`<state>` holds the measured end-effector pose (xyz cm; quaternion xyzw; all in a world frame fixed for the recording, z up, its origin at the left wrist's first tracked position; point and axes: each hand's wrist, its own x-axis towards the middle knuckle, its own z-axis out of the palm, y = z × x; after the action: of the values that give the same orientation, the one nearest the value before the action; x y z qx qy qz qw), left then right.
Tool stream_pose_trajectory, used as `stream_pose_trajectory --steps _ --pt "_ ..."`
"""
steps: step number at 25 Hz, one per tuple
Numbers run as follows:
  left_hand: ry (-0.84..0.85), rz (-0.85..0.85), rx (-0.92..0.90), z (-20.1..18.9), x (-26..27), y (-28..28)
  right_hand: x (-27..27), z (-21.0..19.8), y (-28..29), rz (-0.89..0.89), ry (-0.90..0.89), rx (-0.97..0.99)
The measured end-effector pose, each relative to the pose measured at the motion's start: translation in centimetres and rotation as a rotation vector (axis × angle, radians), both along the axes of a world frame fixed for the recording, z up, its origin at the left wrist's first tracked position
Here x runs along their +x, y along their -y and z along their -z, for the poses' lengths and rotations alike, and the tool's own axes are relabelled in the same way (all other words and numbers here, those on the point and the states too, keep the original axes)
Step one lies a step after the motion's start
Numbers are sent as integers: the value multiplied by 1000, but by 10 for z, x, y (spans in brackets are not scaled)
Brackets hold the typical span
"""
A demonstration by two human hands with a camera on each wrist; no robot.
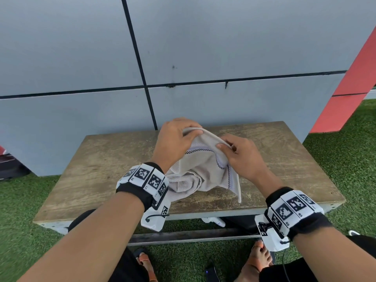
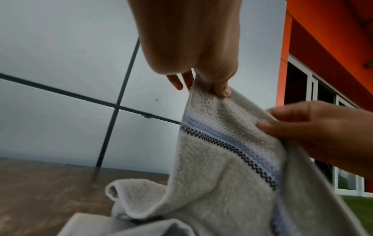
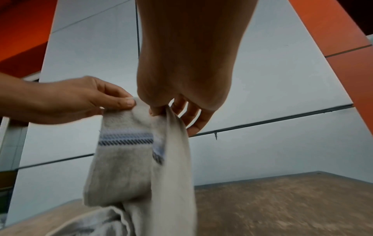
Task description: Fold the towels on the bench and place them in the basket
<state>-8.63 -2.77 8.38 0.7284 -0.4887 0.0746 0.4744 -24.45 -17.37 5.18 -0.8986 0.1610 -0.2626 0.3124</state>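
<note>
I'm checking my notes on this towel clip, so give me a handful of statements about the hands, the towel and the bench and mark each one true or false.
1. Both hands pinch the top edge of the towel. True: the left hand and the right hand each hold it.
2. The towel lies flat and neatly folded on the bench. False: its upper part is lifted and its lower part sits bunched on the wood.
3. The towel carries a striped band with a dark checked line. True.
4. A basket stands on the bench beside the towel. False: no basket shows in any view.
5. The bench top is bare metal. False: it is worn wood.
</note>
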Motion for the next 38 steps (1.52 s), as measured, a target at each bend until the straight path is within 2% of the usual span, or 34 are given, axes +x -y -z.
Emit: stream_pose_trajectory --steps 2,6,10,12,16,21,23,26,30,34,38 --pt "20 -65 -23 -3 10 -9 -6 6 3 50 -26 -25" --pt "-80 -203 -65 -6 25 -30 -19 10 10 98 -88 -32" --pt "-112 -364 -70 -11 37 -54 -29 -1 15 139 -8 -24" --pt "-67 -395 -53 -17 40 -67 -30 -10 18 146 13 -23" --pt "25 -413 91 -28 52 -87 -19 -18 21 162 -101 -71" --pt "-141 -422 211 -31 61 -102 -2 -27 12 154 -106 -17" --pt "-177 -376 391 -23 67 -107 4 -22 9 147 -129 0" --pt "-158 -213 681 1 70 -110 12 -8 1 146 -165 51" --pt "-261 -79 759 41 73 -98 29 25 -8 88 -177 186" --pt "-351 -52 885 69 76 -78 49 49 -6 33 -288 163" --pt "-400 -33 867 94 78 -62 68 77 -3 -41 -453 199"
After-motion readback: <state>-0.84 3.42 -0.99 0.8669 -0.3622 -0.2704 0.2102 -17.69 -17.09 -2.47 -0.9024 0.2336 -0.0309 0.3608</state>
